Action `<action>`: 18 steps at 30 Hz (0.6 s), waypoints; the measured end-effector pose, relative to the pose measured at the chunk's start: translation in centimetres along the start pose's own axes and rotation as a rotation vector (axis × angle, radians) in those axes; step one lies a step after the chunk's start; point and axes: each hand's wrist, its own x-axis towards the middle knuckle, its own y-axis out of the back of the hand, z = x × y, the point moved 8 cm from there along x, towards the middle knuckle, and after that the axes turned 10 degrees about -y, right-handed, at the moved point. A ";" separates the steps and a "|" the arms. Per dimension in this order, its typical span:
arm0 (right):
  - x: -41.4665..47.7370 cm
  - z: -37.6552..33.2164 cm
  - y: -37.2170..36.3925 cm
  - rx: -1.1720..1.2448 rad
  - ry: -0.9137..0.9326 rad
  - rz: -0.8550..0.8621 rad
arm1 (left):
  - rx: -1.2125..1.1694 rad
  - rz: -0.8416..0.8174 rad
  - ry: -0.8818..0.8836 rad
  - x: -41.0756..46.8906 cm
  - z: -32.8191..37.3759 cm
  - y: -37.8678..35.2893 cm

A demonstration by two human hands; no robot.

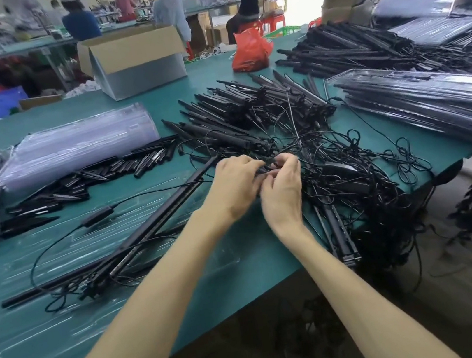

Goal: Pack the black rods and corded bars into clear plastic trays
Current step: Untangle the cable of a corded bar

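many black rods [248, 106] litter the green table [206, 69] — workers [81, 22] behind.

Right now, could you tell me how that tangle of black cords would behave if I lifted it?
The tangle of cords looks floppy: loops sag over the table edge. Strands interlace, so lifting one would probably drag others, and likely the bars attached beneath.

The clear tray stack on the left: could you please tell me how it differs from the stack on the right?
The left stack looks empty and pale; the right stack shows black rods through its plastic. The left stack lies well inside the table; the right stack reaches its right edge. Both are clear plastic on the green table.
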 end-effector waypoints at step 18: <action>-0.4 -0.8 0.9 0.122 0.081 0.089 | -0.075 0.157 0.185 -2.0 -2.0 2.0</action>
